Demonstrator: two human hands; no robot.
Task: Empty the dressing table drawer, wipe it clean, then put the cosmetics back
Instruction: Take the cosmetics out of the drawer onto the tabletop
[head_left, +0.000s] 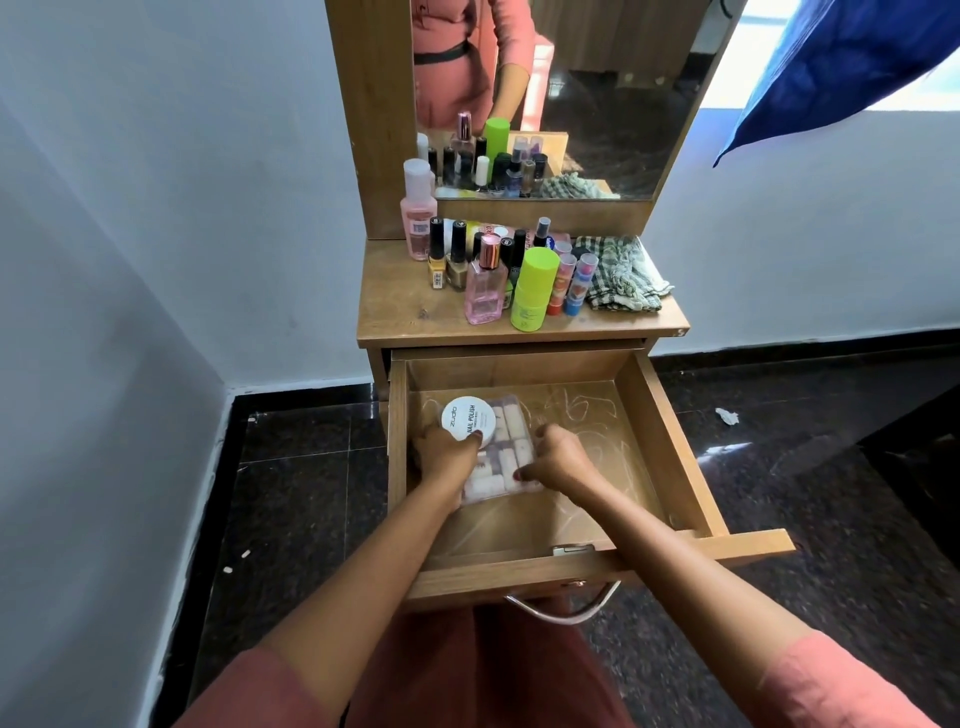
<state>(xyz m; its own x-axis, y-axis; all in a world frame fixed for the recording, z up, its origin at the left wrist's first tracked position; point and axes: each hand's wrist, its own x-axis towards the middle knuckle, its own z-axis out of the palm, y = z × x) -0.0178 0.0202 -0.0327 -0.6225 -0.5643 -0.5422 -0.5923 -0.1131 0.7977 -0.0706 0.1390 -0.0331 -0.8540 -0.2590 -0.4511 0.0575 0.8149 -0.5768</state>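
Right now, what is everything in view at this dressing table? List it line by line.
drawer: one, wooden, open below the tabletop
clear pouch: one, white and purple pieces inside, in drawer
white jar: one, lid reads nail polish, at pouch's far-left corner
nail polish bottles: several, black caps, tabletop left
pink bottle: one, white cap, tabletop back left
perfume bottle: one, pink, tabletop front
lime-green bottle: one, right of perfume bottle
small tubes: at least two, red and blue, tabletop middle
checked cloth: one, dark-and-white, tabletop right
mirror: one, behind tabletop
left hand: grips white jar
right hand: grips clear pouch's right edge
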